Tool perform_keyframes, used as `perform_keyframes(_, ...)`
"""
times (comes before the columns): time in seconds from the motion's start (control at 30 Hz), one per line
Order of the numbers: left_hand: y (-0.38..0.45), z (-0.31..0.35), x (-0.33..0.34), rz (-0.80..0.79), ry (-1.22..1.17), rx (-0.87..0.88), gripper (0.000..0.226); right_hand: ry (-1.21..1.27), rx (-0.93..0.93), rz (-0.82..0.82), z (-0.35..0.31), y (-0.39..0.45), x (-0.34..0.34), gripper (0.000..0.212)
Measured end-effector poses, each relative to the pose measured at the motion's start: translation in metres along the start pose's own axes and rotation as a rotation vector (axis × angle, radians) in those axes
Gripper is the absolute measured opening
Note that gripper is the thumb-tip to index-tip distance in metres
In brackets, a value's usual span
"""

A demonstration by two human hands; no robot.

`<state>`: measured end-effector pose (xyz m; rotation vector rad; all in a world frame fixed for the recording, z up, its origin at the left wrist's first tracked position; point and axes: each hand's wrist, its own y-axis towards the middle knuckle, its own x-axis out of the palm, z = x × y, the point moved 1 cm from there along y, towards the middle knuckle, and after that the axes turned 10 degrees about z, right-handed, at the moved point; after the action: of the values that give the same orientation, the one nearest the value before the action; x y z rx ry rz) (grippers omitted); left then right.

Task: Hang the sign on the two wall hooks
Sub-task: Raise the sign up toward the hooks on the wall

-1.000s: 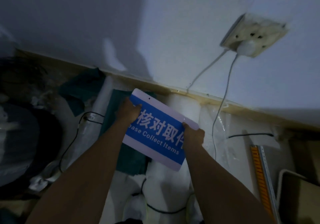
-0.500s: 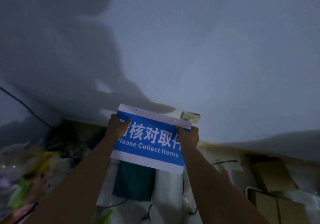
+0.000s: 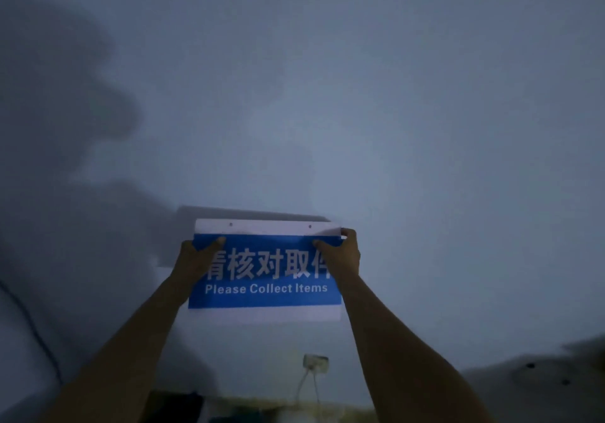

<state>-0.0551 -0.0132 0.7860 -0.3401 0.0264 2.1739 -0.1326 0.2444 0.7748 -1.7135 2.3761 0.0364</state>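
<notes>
Dim room; a plain pale wall fills nearly the whole view, with soft shadows across its left side. Low on the wall, below the sign, an outlet with two thin cords hanging from it. A dark cable runs down the far left edge.

Sign: rectangular, blue panel with white bands top and bottom, white Chinese characters above the line "Please Collect Items". Held up flat in front of the wall, roughly level, at lower centre of view. Whether it touches the wall cannot be told. Two small holes sit in the top white band, one left of centre, one right of centre. Sign's shadow falls on the wall just above and to the left.

Left hand: gripping the sign's left edge, thumb laid over the front near the upper corner. Right hand: gripping the right edge near the top corner, thumb on the front, fingers wrapped behind. Both forearms reach upward from the bottom of the view.

Hooks: none made out on the wall.
</notes>
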Motion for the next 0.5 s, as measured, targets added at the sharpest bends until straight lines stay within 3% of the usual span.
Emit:
perform_keyframes(0.2, -0.022, 0.139, -0.023, 0.046, -0.098, 0.118, 0.035, 0.203, -0.143, 0.024, -0.133, -0.009, -0.044, 0.06)
perform_keyframes(0.5, -0.019, 0.281, -0.027, 0.044, -0.144, 0.284, 0.04, 0.242, -0.385, 0.065, -0.27, 0.014, -0.089, 0.05)
